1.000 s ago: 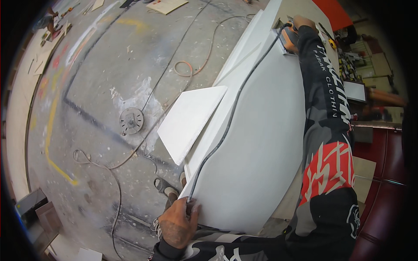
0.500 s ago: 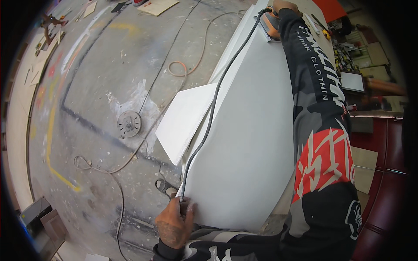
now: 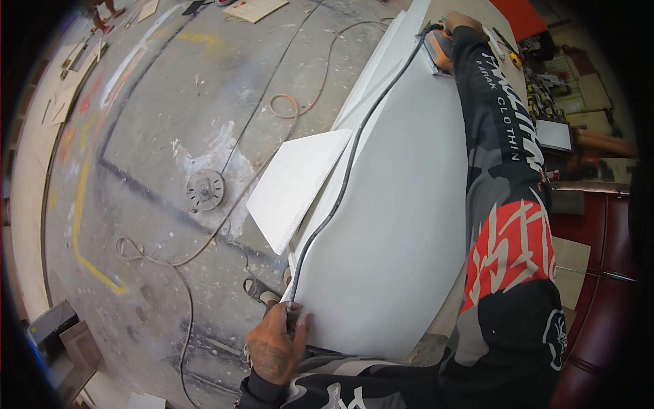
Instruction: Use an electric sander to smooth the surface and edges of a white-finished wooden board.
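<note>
A large white panel (image 3: pixel 398 204) with a curved edge lies in front of me. At its far end an orange sander (image 3: pixel 440 49) rests on the surface, and my right hand (image 3: pixel 467 23) is closed over its top, partly hidden by the sleeve. From the sander a black power cord (image 3: pixel 349 170) runs back along the panel's left side. My left hand (image 3: pixel 278 341) pinches this cord at the panel's near left corner. A smaller white board (image 3: pixel 298 184) juts out past the left edge.
On the concrete floor to the left lie a round slotted disc (image 3: pixel 206 190) and a looping thin cord (image 3: pixel 180 264). A person's legs (image 3: pixel 107 12) show at the far left. Tools (image 3: pixel 509 54) lie beyond my right sleeve. A dark red panelled surface (image 3: pixel 599 293) stands at right.
The sander and my right hand have shifted slightly right and nearer over the panel. The view has moved a little. My left hand still holds the cord near the same corner.
</note>
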The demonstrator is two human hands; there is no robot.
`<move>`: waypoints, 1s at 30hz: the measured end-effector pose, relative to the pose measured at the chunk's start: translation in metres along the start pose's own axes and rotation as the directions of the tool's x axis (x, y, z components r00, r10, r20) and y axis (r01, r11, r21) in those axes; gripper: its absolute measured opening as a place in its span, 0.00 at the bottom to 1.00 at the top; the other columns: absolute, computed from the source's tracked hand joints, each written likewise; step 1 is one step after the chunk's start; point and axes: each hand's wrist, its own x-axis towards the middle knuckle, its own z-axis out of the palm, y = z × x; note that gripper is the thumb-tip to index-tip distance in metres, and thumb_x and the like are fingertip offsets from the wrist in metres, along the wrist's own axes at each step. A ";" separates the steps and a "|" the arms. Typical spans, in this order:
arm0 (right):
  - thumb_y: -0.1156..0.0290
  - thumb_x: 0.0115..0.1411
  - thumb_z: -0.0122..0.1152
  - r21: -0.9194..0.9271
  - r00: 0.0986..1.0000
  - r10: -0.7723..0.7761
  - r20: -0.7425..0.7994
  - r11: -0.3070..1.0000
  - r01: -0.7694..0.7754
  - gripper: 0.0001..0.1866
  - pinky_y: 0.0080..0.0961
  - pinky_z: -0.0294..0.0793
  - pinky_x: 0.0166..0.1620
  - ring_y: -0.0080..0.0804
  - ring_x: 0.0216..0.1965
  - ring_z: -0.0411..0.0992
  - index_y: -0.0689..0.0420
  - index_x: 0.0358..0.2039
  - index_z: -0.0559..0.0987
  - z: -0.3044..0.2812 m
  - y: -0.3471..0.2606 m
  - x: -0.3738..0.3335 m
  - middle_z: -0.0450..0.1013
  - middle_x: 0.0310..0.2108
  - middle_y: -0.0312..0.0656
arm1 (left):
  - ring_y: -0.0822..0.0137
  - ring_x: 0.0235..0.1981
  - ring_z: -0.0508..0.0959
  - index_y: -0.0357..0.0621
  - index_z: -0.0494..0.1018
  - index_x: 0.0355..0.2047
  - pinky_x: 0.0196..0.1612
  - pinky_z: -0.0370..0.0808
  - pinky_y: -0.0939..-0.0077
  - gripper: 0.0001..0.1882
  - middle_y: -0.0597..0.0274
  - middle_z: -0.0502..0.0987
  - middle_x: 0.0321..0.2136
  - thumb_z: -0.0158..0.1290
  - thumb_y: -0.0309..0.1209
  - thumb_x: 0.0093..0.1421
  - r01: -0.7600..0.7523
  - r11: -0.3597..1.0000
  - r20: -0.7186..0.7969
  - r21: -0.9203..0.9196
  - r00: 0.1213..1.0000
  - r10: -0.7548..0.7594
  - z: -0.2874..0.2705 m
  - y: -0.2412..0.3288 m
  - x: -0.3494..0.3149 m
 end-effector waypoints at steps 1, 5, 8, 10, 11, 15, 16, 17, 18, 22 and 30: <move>0.53 0.63 0.50 -0.139 0.965 -0.234 0.114 0.958 0.249 0.27 0.41 0.58 0.61 0.37 0.56 0.75 0.63 0.49 0.82 -0.007 0.022 0.039 0.81 0.49 0.46 | 0.60 0.26 0.85 0.36 0.76 0.38 0.31 0.79 0.71 0.09 0.53 0.82 0.27 0.62 0.25 0.58 0.001 1.000 0.003 -0.004 1.000 -0.001 0.000 0.000 -0.001; 0.51 0.63 0.50 -0.164 0.989 -0.143 0.021 0.976 0.145 0.29 0.43 0.58 0.61 0.36 0.56 0.75 0.62 0.51 0.82 -0.010 0.021 0.043 0.80 0.51 0.46 | 0.59 0.26 0.85 0.36 0.76 0.38 0.31 0.79 0.71 0.09 0.52 0.83 0.27 0.62 0.25 0.58 -0.001 1.000 0.019 -0.020 1.000 0.001 0.000 0.000 -0.003; 0.52 0.62 0.51 -0.206 0.985 -0.174 -0.015 0.964 0.167 0.26 0.39 0.59 0.60 0.32 0.53 0.76 0.59 0.48 0.82 0.020 0.075 0.064 0.80 0.49 0.45 | 0.58 0.27 0.85 0.37 0.76 0.38 0.32 0.79 0.70 0.09 0.52 0.83 0.28 0.62 0.24 0.58 -0.005 1.000 0.003 0.006 1.000 0.005 -0.002 -0.005 -0.003; 0.53 0.62 0.51 -0.372 0.978 -0.210 -0.007 0.908 0.192 0.24 0.36 0.59 0.60 0.31 0.50 0.76 0.59 0.46 0.83 0.006 0.086 0.059 0.81 0.46 0.43 | 0.57 0.27 0.85 0.37 0.76 0.39 0.32 0.79 0.70 0.10 0.52 0.83 0.28 0.62 0.24 0.58 -0.018 1.000 0.002 0.020 1.000 0.018 0.000 -0.007 -0.004; 0.53 0.62 0.52 -0.249 0.988 -0.130 0.086 0.957 0.147 0.24 0.36 0.59 0.60 0.32 0.51 0.75 0.59 0.47 0.83 0.004 0.090 0.069 0.81 0.46 0.43 | 0.57 0.27 0.85 0.37 0.76 0.39 0.32 0.79 0.69 0.10 0.52 0.83 0.28 0.62 0.24 0.58 -0.030 0.999 0.001 0.034 1.000 0.030 0.001 -0.007 -0.004; 0.52 0.63 0.49 -0.234 0.994 -0.014 -0.106 0.972 -0.011 0.28 0.36 0.58 0.61 0.32 0.58 0.72 0.61 0.49 0.82 -0.010 0.113 0.099 0.80 0.50 0.45 | 0.57 0.27 0.85 0.37 0.76 0.39 0.32 0.79 0.69 0.10 0.52 0.83 0.28 0.62 0.24 0.57 -0.080 0.996 0.012 0.038 0.997 0.079 0.003 -0.005 -0.003; 0.52 0.63 0.49 -0.227 0.996 -0.014 -0.087 0.974 -0.006 0.28 0.36 0.58 0.61 0.32 0.58 0.72 0.61 0.49 0.82 -0.005 0.107 0.083 0.80 0.50 0.45 | 0.57 0.27 0.85 0.37 0.76 0.39 0.32 0.79 0.69 0.10 0.52 0.82 0.28 0.63 0.24 0.57 -0.066 0.997 -0.007 0.040 0.998 0.066 0.003 -0.006 -0.004; 0.51 0.64 0.48 -0.273 0.994 -0.103 -0.029 0.958 0.091 0.28 0.37 0.58 0.61 0.34 0.57 0.73 0.60 0.50 0.82 0.000 0.101 0.066 0.79 0.51 0.45 | 0.57 0.27 0.85 0.37 0.76 0.39 0.32 0.79 0.69 0.10 0.52 0.82 0.28 0.63 0.25 0.57 -0.052 0.998 -0.027 0.042 0.998 0.053 0.003 -0.007 -0.004; 0.51 0.64 0.48 -0.312 0.983 -0.185 0.023 0.933 0.182 0.28 0.39 0.57 0.62 0.35 0.57 0.73 0.59 0.51 0.81 0.000 0.097 0.046 0.79 0.53 0.45 | 0.57 0.27 0.85 0.37 0.76 0.39 0.32 0.79 0.69 0.10 0.52 0.82 0.28 0.63 0.25 0.57 -0.048 0.997 -0.030 0.055 0.998 0.050 0.004 -0.007 -0.005; 0.52 0.64 0.48 -0.320 0.965 -0.259 -0.033 0.918 0.235 0.27 0.42 0.56 0.63 0.38 0.57 0.74 0.56 0.53 0.81 0.003 0.082 0.041 0.78 0.55 0.45 | 0.58 0.26 0.85 0.37 0.76 0.38 0.31 0.79 0.70 0.10 0.52 0.82 0.27 0.64 0.25 0.57 -0.023 0.999 -0.003 0.026 1.000 0.023 0.005 -0.002 -0.003; 0.54 0.66 0.48 -0.235 0.909 -0.367 0.197 0.883 0.407 0.22 0.41 0.58 0.56 0.35 0.49 0.76 0.53 0.45 0.84 0.015 0.037 0.082 0.83 0.39 0.38 | 0.59 0.25 0.85 0.37 0.76 0.37 0.30 0.79 0.71 0.09 0.52 0.82 0.25 0.64 0.25 0.58 -0.027 1.000 -0.030 0.016 0.999 0.027 0.009 0.000 -0.004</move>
